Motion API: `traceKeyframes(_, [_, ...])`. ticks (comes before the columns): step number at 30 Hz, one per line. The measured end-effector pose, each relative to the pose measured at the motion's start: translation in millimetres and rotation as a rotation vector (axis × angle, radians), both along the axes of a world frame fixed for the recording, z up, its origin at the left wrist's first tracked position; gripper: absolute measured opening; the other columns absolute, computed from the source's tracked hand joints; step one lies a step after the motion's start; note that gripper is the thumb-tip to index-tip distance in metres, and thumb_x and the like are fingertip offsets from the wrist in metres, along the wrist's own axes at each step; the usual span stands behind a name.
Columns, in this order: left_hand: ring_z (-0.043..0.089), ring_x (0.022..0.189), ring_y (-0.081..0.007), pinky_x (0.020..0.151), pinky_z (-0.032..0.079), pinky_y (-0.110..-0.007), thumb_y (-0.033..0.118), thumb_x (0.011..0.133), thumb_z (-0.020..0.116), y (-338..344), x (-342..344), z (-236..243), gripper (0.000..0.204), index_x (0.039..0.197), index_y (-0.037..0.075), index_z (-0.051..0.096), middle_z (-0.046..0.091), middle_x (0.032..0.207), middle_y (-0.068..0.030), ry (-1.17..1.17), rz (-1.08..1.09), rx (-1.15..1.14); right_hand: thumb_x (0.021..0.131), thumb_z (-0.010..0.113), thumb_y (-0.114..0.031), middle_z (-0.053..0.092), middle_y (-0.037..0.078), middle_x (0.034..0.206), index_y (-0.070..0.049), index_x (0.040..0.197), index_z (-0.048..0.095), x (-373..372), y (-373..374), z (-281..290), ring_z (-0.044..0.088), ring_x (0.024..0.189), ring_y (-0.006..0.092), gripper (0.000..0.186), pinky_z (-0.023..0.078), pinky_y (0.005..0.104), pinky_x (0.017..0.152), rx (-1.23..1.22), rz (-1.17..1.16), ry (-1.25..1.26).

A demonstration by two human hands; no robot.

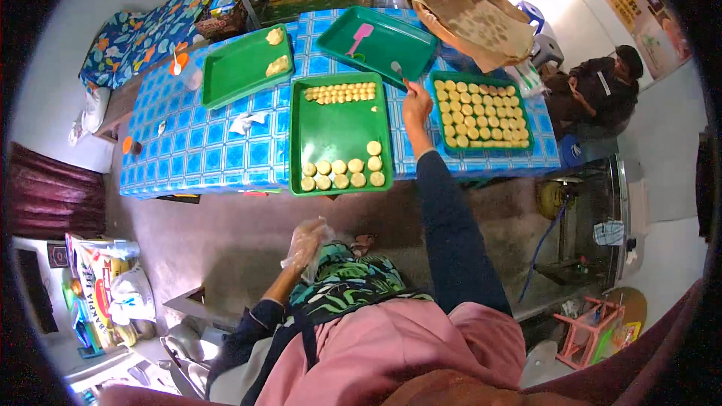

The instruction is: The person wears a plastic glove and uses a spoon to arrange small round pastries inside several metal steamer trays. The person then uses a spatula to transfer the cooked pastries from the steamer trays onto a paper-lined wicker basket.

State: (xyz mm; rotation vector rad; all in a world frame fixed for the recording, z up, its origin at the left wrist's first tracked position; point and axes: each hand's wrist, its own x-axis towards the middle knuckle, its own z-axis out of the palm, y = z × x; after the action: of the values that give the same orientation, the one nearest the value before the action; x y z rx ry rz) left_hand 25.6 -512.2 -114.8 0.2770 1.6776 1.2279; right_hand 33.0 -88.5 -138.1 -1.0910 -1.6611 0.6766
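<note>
At the upper left of the frame, two pale, uneven dough lumps (pixel 275 36) sit near the right side of a bright green rectangular tray (pixel 237 68); lying uncovered, they might dry out. At lower centre, my left hand (pixel 304 244) wears a loose clear plastic glove; I can't tell how far its fingers are curled or whether they hold anything. That baggy film could snag on the leaf-patterned green-and-black cloth (pixel 347 269) beside it. In the middle, a second bright green tray (pixel 338 124) seems to reach over the table's near edge, so a bump from my body could tip it. Above, my bare right hand (pixel 417 105) is closed around a small utensil with a pale oval head (pixel 396 67), over a dark green tray (pixel 391 34). A careless swing of my dark blue sleeve (pixel 451 210) could catch the green tray of round pale dough discs (pixel 489 148) at upper right.

Counting across: four trays; two lumps; in the middle tray, eleven flattened dough rounds (pixel 340 166) low down, and rows of small dough balls (pixel 340 93) too tightly packed to count; one pink spatula (pixel 360 36); one utensil; dozens of discs at right, too crowded for an exact number.
</note>
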Motion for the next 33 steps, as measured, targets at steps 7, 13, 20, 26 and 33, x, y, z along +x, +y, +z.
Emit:
traceKeyframes(7, [0.061,0.079,-0.0123,0.07,0.048,-0.025,0.024,0.09,0.058,21,10,-7,0.041,0.121,-0.003,0.057,0.068,0.093,-0.0079,-0.024,-0.142,-0.122,0.071,0.057,-0.004,0.068,0.014,0.088,-0.012,0.088,0.07,-27,58,-16,0.064,0.082,0.0336,0.023,0.051,0.0424,0.075,-0.142,-0.097,-0.178])
traceKeyframes(13, [0.063,0.079,-0.0148,0.07,0.049,-0.027,0.026,0.09,0.06,80,50,-23,0.041,0.119,-0.003,0.059,0.067,0.091,-0.0094,0.004,-0.542,-0.025,0.081,0.059,-0.02,0.066,0.016,0.086,-0.005,0.096,0.067,102,-46,-55,0.062,0.072,0.0306,0.023,0.05,0.0422,0.064,-0.322,-0.094,-0.304])
traceKeyframes(20, [0.06,0.097,-0.0246,0.086,0.048,-0.038,0.03,0.098,0.043,180,138,15,0.042,0.126,0.001,0.053,0.063,0.108,-0.0111,0.586,-1.485,0.274,0.092,0.053,-0.024,0.067,0.014,0.095,-0.001,0.104,0.065,291,-238,-24,0.062,0.088,0.0307,0.028,0.049,0.0389,0.081,-0.537,-0.436,-0.019])
traceKeyframes(26, [0.043,0.122,-0.024,0.097,0.041,-0.041,0.051,0.098,0.033,178,294,30,0.056,0.133,0.009,0.043,0.045,0.134,-0.0054,-0.896,-1.115,-0.235,0.094,0.046,-0.026,0.055,0.015,0.126,-0.004,0.128,0.051,370,-298,35,0.049,0.114,0.0363,0.04,0.038,0.043,0.097,-0.07,-0.864,-0.291])
traceKeyframes(33, [0.045,0.121,-0.0388,0.101,0.035,-0.057,0.061,0.093,0.035,177,436,12,0.069,0.141,0.011,0.029,0.041,0.139,-0.0139,-0.931,-1.124,-0.268,0.094,0.046,-0.027,0.039,0.018,0.141,-0.009,0.14,0.04,460,-316,36,0.037,0.126,0.0373,0.05,0.027,0.0495,0.105,-0.252,-0.88,0.01])
